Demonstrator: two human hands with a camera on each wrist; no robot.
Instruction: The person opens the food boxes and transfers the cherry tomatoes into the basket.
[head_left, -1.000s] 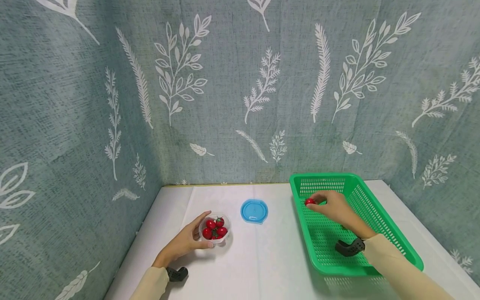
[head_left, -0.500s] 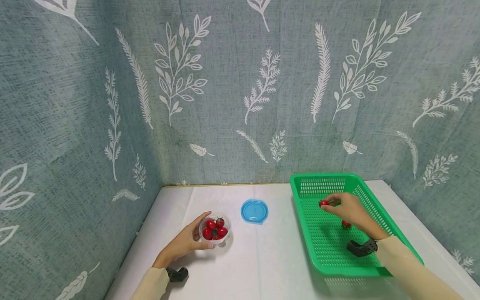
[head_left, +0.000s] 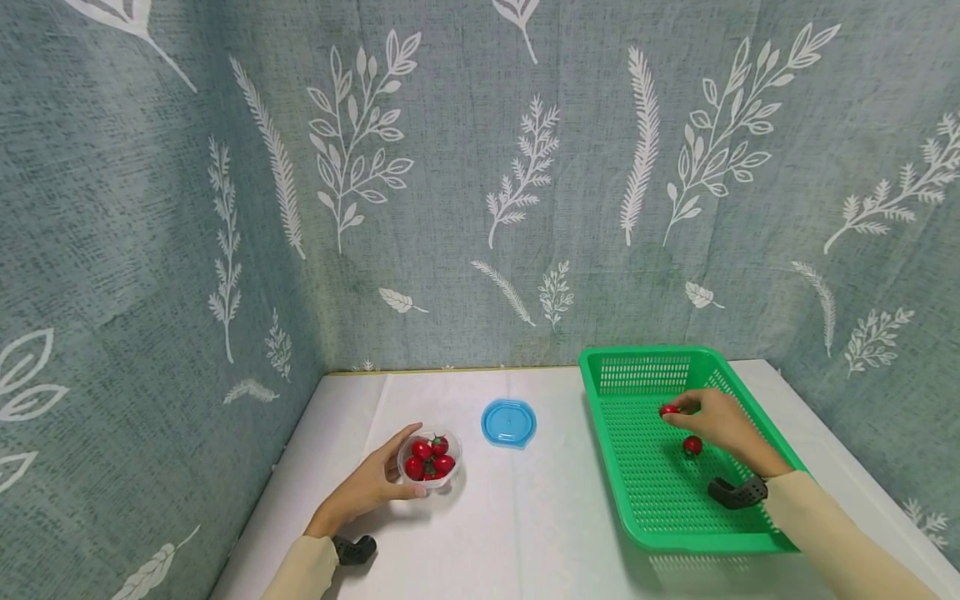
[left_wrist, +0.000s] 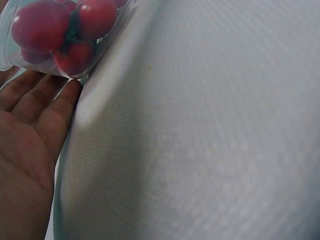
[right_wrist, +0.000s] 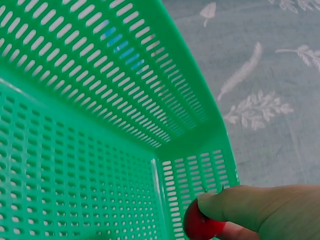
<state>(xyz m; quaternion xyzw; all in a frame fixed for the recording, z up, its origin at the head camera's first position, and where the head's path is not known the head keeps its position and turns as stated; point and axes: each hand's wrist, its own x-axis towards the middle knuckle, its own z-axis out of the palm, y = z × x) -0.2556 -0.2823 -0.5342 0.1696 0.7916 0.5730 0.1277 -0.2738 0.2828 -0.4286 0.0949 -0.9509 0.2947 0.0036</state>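
A clear plastic tub (head_left: 454, 473) with several red cherry tomatoes (head_left: 422, 450) in it stands on the left part of the table. My left hand (head_left: 371, 482) holds it, thumb on the near side and fingers on the far side. In the left wrist view, the fingers (left_wrist: 55, 107) lie along the tub's wall (left_wrist: 7, 47). Over at the right, my right hand (head_left: 716, 419) pinches one cherry tomato (head_left: 668, 410) inside the green basket (head_left: 626, 492). Thumb and fingertips hold that tomato (right_wrist: 200, 222) in the right wrist view. Another cherry tomato (head_left: 693, 446) lies on the basket floor below the hand.
A blue lid (head_left: 508, 422) lies flat on the white tabletop (head_left: 543, 500) between tub and basket. Behind the table and along its left side hangs a grey-green curtain (head_left: 450, 208) with white leaf prints. The basket's raised walls surround my right hand.
My right hand has moved to the right inside the basket with the pinched cherry tomato, bringing the tomato on the floor into full view. The left hand and tub have stayed put.
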